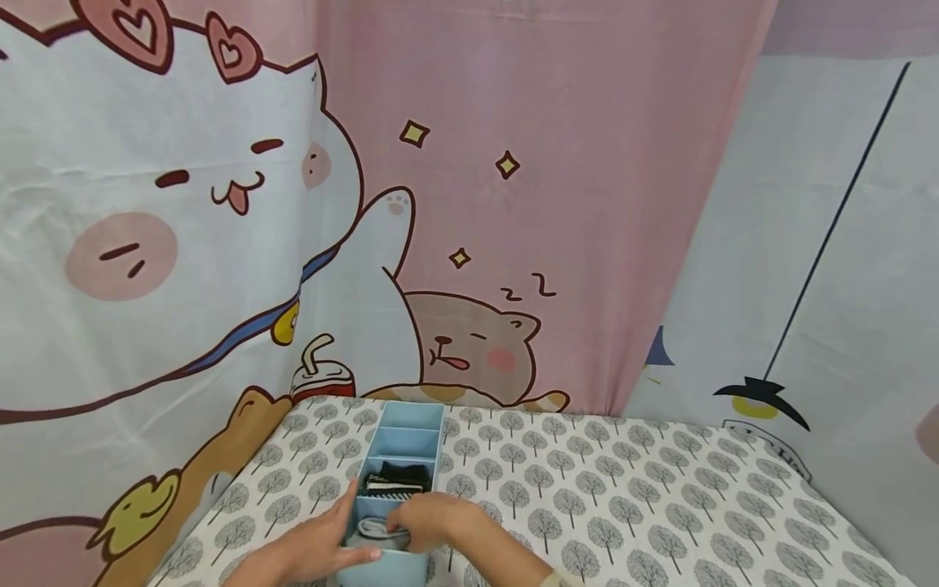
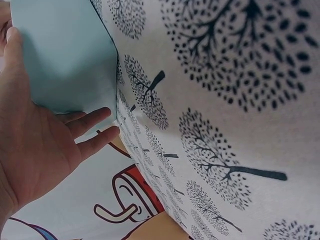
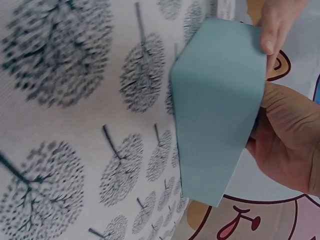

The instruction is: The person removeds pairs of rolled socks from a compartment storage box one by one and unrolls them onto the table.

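A person works with both bare hands at a light-blue divided storage box [image 1: 385,568] standing on a white tablecloth [image 1: 623,489] printed with dark trees. A soft grey rolled cloth [image 1: 372,536] sits inside the storage box, in the compartment nearest the person. The right hand [image 1: 434,522] reaches over the box's right wall into that compartment, its bent fingers against the grey cloth; whether they pinch it or only press it cannot be told, as the fingertips are partly hidden. The left hand [image 1: 315,540] steadies the box from its left side, released rather than clenched, with fingers stretched along the outer wall and the thumb laid on the near rim, as the left wrist view shows. One compartment farther along the box, black folded cloths [image 1: 405,474] stand beside a striped cloth [image 1: 389,495], and two more compartments run on toward the far end. Behind the box hangs a pink-and-white curtain [image 1: 557,122] bearing a large white cartoon cat [image 1: 242,163] to the box's left, a sleeping brown bear [image 1: 477,346] just beyond its far end and a lidded drink cup [image 1: 323,379] with a straw between them
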`<state>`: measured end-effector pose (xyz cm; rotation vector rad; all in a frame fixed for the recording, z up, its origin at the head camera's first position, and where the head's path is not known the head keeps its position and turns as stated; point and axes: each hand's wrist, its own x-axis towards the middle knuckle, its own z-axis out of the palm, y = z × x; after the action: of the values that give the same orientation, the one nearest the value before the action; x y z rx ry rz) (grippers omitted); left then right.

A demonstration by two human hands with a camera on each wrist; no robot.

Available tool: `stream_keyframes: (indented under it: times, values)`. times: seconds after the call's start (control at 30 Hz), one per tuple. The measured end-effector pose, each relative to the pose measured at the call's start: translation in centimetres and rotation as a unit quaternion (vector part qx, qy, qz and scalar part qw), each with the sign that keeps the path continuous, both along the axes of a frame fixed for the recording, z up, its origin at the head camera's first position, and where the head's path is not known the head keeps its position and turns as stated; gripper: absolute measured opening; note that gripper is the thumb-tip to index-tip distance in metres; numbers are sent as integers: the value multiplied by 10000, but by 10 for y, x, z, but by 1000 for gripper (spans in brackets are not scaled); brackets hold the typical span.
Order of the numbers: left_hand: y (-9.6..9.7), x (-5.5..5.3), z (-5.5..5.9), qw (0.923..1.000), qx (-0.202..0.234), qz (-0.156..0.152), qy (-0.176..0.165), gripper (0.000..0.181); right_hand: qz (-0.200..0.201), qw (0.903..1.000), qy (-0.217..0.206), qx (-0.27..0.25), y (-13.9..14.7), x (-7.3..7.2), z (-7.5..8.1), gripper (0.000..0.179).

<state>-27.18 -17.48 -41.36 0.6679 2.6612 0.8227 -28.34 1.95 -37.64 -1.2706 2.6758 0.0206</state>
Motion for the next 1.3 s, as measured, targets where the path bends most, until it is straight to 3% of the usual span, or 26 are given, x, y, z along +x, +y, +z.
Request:
stream_keyframes:
  times: [0.23,0.47,0.73,0.9,1.3]
  values:
    - [-1,-1,2,9999,-127,28,-28,93,273,9985,474,-1,0,-5,-7,32]
    - [1,-1,2,9998,-188,70,10,92,271,9978,602,-7,0,-6,-9,32]
    - [4,1,0,9993,-280,239,21,93,474,9918,1123,-394,2,-6,-15,33]
    - [4,0,0,9994,-230,251,-43,92,484,9916,1070,-534,2,-8,-15,33]
    - [4,0,2,9986,26,383,-373,92,507,9949,508,-707,2,-12,-9,24]
